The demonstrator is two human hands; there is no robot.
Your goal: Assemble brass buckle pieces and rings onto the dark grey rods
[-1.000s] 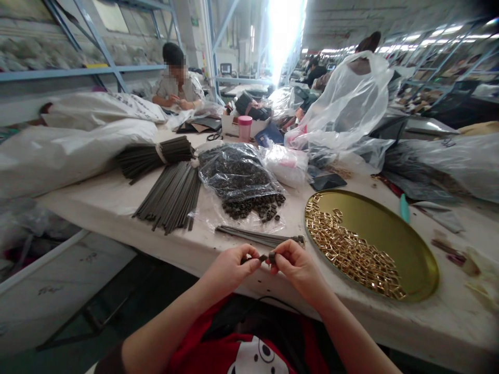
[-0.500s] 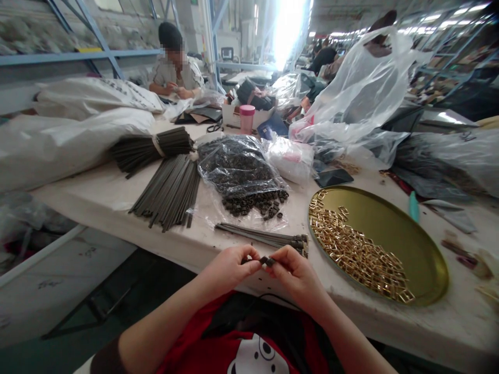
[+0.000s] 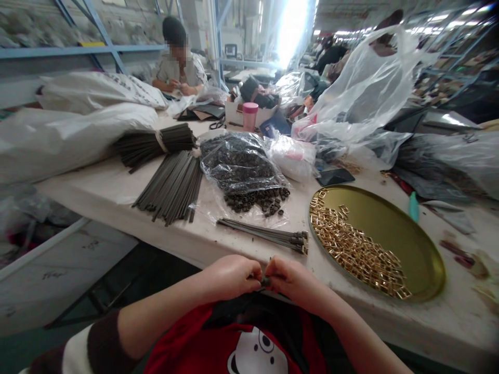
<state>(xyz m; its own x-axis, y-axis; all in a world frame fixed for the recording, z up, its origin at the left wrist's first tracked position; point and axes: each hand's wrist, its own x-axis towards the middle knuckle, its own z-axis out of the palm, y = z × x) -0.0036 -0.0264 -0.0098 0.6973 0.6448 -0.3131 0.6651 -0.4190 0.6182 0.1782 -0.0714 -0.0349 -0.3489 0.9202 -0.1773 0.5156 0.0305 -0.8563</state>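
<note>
My left hand [image 3: 234, 275] and my right hand [image 3: 294, 283] meet at the table's near edge, both closed in a pinch. Between their fingertips shows a short piece of dark strap [image 3: 265, 281]; most of it is hidden by the fingers. Just beyond lies a small bundle of finished-looking dark straps [image 3: 265, 236], with thicker ends and a bit of gold at the right. Small dark strap loops [image 3: 257, 200] spill out of a clear plastic bag [image 3: 241, 161]. Gold rectangular buckles [image 3: 358, 249] heap in a round gold tray [image 3: 413, 234] on the right.
Loose dark straps [image 3: 171, 189] and a tied bundle [image 3: 159, 143] lie on the left of the table [image 3: 93, 192]. Behind are a pink-lidded jar [image 3: 250, 117], scissors [image 3: 217, 123] and white sacks [image 3: 78, 135]. A co-worker [image 3: 180, 67] sits across, handling something small.
Both hands have moved down, closer to my body, still pinching the strap. The right hand has turned inward and covers more of the piece. The camera view has shifted slightly.
</note>
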